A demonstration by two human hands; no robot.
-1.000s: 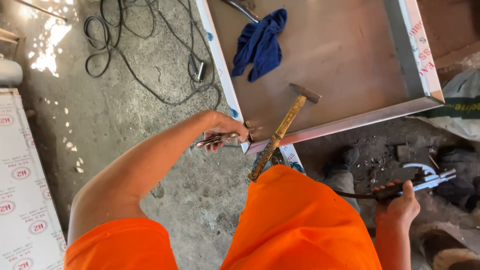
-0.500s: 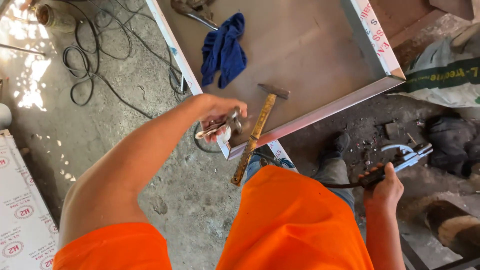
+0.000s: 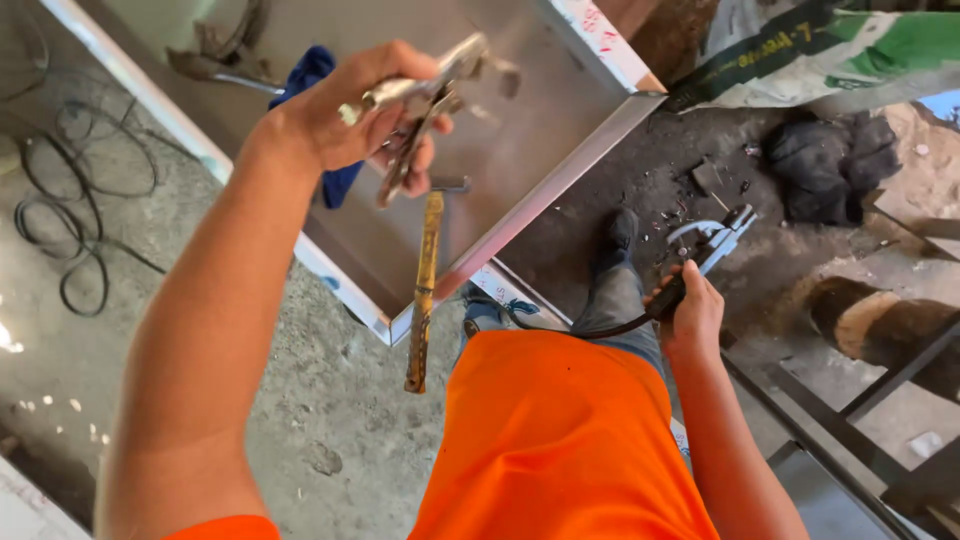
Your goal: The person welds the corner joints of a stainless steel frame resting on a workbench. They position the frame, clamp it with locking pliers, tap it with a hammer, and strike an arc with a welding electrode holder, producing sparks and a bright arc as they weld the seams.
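Locking pliers (image 3: pixel 425 105) raised above metal frame (image 3: pixel 560 185), left hand (image 3: pixel 350 115) fingers wrapped tight round both handles. Hammer (image 3: pixel 425 285) lies just below those fingers, across the frame corner. Right hand (image 3: pixel 690 310) closed on welding electrode holder (image 3: pixel 715 240). Judgement: keep firm squeeze, holder tip away from frame

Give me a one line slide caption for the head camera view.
Left hand raises locking pliers over a metal frame; right hand holds a welding electrode holder.
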